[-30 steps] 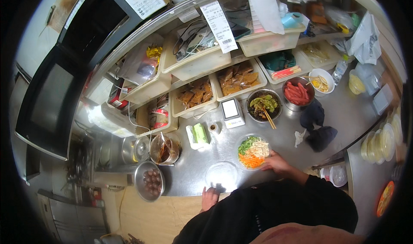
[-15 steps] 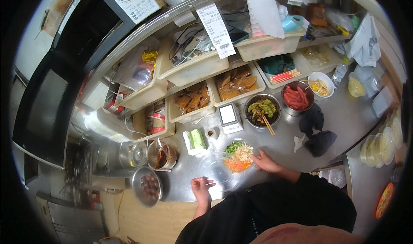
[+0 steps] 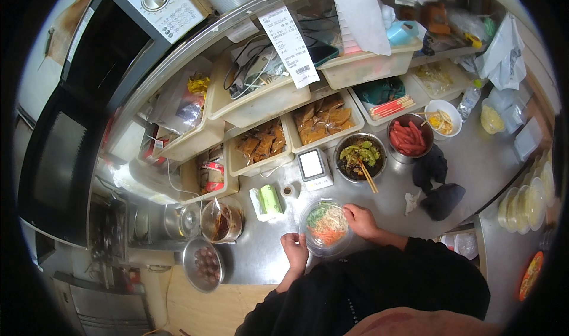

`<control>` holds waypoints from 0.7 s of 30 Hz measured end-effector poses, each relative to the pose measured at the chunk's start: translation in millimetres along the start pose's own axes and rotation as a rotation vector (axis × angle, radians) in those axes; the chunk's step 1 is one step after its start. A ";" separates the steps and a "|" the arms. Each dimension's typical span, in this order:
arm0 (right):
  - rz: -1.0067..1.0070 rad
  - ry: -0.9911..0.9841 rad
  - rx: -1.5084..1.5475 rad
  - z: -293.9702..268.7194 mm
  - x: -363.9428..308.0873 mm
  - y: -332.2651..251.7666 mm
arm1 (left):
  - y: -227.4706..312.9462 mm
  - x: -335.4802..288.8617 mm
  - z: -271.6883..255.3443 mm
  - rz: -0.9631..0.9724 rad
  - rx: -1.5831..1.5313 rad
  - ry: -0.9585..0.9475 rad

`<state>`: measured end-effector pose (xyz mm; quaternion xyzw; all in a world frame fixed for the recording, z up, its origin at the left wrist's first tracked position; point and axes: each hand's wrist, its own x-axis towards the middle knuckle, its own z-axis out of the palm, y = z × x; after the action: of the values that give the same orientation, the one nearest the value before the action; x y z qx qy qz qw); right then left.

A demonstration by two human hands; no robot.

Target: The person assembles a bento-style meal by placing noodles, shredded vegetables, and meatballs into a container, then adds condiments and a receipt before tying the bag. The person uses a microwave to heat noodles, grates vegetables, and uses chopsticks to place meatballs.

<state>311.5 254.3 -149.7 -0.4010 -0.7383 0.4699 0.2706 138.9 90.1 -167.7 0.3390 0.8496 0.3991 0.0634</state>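
Note:
A round clear plastic bowl of shredded vegetables stands near the counter's front edge, with green, pale and orange strips inside. Over it lies a clear plastic lid, which blurs the contents. My left hand is at the lid's left edge, fingers bent and pinching the rim. On the opposite side, my right hand has its fingers closed against the rim of lid and bowl; whether the lid sits fully down I cannot tell.
Behind the bowl are a small scale and a green-and-white packet. A dark bowl with chopsticks and a bowl of red sausages stand at the back right. Left are a sauce container and a metal bowl.
The lid, held low to the left front of the bowl, has moved right and over it. My left hand moved right with it; my right hand's spread fingers have closed at the rim.

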 end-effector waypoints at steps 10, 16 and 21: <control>-0.203 0.114 -0.239 11.2 17.7 5.3 | -15.7 8.3 15.7 -0.107 0.016 -0.066; -0.267 0.032 -0.154 1.8 18.1 -9.8 | -11.1 10.2 2.7 -0.005 -0.031 0.039; -0.433 -0.084 -0.029 -15.1 4.1 0.8 | -4.7 9.7 -59.3 -0.131 -0.699 0.206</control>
<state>321.4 265.2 -144.1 -0.2171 -0.8245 0.4064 0.3286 106.6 56.4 -129.6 0.1998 0.6838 0.6923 0.1150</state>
